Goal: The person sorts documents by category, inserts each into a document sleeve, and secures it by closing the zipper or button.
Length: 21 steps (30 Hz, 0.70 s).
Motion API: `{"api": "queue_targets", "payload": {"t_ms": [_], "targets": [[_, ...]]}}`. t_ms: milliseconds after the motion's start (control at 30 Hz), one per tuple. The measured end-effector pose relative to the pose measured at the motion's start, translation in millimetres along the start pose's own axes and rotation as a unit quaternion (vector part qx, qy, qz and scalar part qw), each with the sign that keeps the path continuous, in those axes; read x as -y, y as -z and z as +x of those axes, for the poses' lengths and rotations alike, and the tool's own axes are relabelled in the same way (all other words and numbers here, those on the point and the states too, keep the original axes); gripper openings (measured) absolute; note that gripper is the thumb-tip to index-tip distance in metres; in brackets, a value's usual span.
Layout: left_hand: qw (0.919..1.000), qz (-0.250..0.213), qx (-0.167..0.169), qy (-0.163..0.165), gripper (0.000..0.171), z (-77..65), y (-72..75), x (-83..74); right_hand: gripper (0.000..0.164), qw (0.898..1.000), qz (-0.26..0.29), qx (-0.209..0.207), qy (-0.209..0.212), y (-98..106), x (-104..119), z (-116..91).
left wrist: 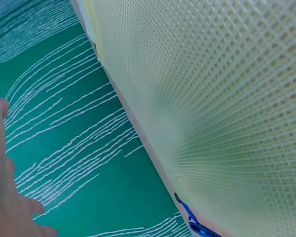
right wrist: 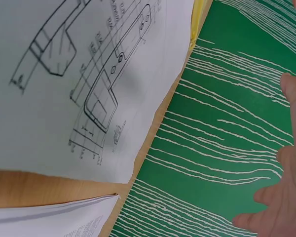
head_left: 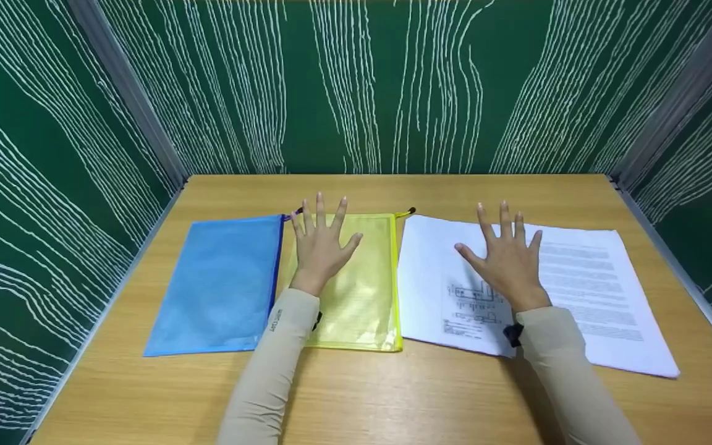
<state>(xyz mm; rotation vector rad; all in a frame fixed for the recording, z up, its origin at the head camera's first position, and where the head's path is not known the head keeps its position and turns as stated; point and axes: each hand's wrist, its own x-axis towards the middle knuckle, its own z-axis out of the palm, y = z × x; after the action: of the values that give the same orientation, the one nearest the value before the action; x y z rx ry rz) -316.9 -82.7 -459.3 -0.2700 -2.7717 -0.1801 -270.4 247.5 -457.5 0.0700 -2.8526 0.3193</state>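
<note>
My left hand (head_left: 320, 253), fingers spread and holding nothing, is above a yellow mesh zip pouch (head_left: 362, 303). To its left lies a blue zip pouch (head_left: 217, 284) with a dark blue zipper edge. The yellow mesh fills much of the left wrist view, the left hand (left wrist: 12, 197) at that view's edge. Over the white papers spreads my right hand (head_left: 510, 262), also holding nothing. Beneath it, one stack (head_left: 424, 278) bears a technical drawing, seen closely in the right wrist view; beside that is a stack of printed text (head_left: 594, 290). The right hand hides part of both.
The wooden table (head_left: 356, 395) carries both pouches and the papers side by side. Green panels (head_left: 387, 93) with white wavy lines stand at the back and both sides, joined by grey corner posts (head_left: 127, 86). Zipper pulls (head_left: 410, 211) stick out at the pouches' far corners.
</note>
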Motion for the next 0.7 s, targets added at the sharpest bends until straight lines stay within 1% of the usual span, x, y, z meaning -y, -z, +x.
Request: {"api": "queue_targets", "payload": {"t_ms": [133, 233, 367, 467, 533, 633, 700], "targets": [[0.9991, -0.040, 0.012, -0.001, 0.071, -0.7, 1.0, -0.1, 0.084, 1.000, 0.023, -0.003, 0.000, 2.3, 1.1, -1.2], [0.9975, -0.069, 0.015, 0.000, 0.069, -1.0, 2.9, -0.9, 0.079, 0.998, 0.060, -0.009, -0.002, 5.2, -0.7, -0.6], [0.9948, -0.101, 0.010, 0.005, 0.067, -0.8, 4.6, -2.5, 0.076, 0.994, 0.113, -0.004, -0.012, 11.6, -7.0, 1.7], [0.9912, -0.131, 0.013, 0.012, 0.066, -1.2, 4.7, -4.9, 0.075, 0.989, 0.145, 0.015, -0.021, 16.4, -14.3, 2.5], [0.9873, -0.156, 0.021, 0.020, 0.066, -1.6, 3.6, -7.2, 0.076, 0.984, 0.169, 0.034, -0.032, 18.2, -20.0, 3.0], [0.9811, -0.185, 0.046, 0.033, 0.066, -2.5, -0.2, -11.4, 0.079, 0.975, 0.205, 0.069, -0.053, 18.4, -29.2, 4.0], [0.9755, -0.206, 0.065, 0.043, 0.066, -3.4, -3.6, -14.9, 0.082, 0.966, 0.231, 0.093, -0.064, 17.3, -35.4, 5.0]]}}
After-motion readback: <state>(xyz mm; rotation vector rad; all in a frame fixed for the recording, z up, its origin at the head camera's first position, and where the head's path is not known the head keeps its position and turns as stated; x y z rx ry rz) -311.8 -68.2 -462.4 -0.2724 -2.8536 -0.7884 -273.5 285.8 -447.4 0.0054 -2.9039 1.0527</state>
